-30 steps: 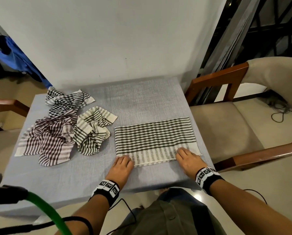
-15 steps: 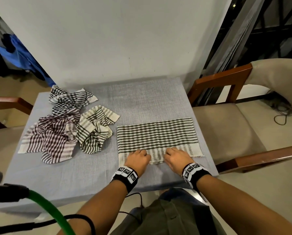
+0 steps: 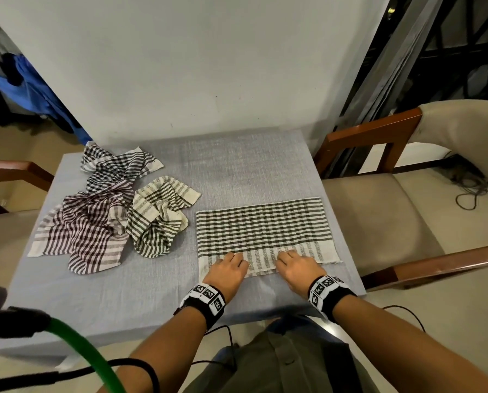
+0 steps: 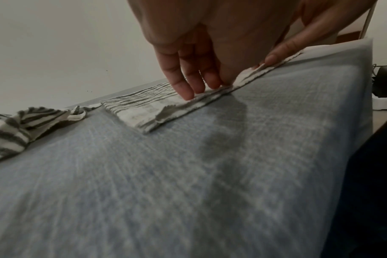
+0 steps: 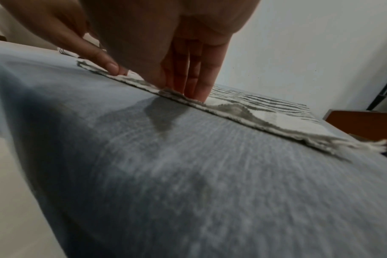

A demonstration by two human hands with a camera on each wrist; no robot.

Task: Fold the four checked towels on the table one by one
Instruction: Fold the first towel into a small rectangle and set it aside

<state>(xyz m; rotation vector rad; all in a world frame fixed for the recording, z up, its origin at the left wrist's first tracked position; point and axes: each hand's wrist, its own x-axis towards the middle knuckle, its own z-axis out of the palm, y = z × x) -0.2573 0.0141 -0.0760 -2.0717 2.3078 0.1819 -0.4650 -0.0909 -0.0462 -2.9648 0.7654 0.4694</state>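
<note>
Grey-clothed worktop (image 3: 237, 171) against a white wall. Head view: flat towel (image 3: 262, 231) lies front right; three crumpled towels (image 3: 109, 214) heaped at left. Left hand (image 3: 227, 272) and right hand (image 3: 298, 269) rest on its near hem. Left wrist view: fingers (image 4: 183, 83) straight, pressing the hem. Right wrist view: fingers (image 5: 199, 83) straight, pressing the same edge; thumb spread aside.
</note>
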